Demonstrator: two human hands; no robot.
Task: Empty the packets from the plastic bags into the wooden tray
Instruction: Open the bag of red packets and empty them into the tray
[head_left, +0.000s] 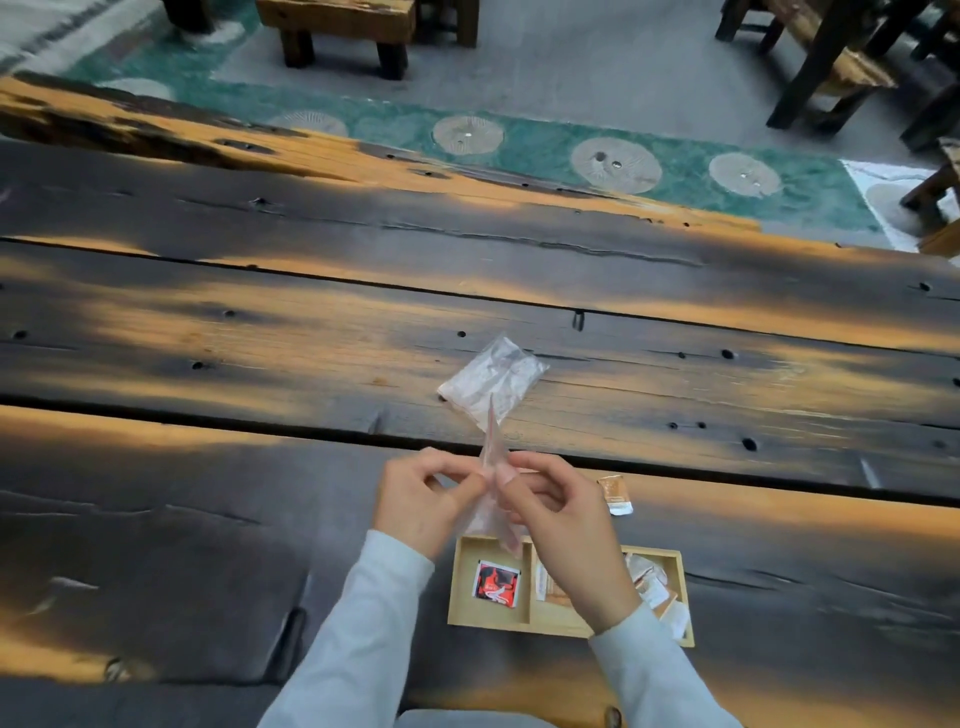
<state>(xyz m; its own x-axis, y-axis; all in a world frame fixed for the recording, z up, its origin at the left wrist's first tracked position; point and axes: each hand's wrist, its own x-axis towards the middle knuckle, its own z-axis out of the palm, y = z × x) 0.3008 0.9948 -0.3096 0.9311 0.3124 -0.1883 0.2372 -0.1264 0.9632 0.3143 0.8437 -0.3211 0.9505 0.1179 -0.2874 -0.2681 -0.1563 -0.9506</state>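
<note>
Over boxy wooden tray (511, 627) w/ compartments, left hand (415, 499) & right hand (563, 517) pinch thin crinkly clear plastic bag (491, 447).

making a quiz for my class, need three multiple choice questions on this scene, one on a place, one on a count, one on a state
1. Where is the red packet?
A) left compartment of the wooden tray
B) right compartment
C) on the floor

2. How many plastic bags show?
A) one
B) two
C) four

3. The held bag is:
A) pinched by both hands
B) held by one hand
C) lying flat

Key:
1 A, it lies in the leftmost section.
2 B, the held bag plus the lying bag on the table.
3 A, the left hand and right hand both pinch it above the tray.
</note>
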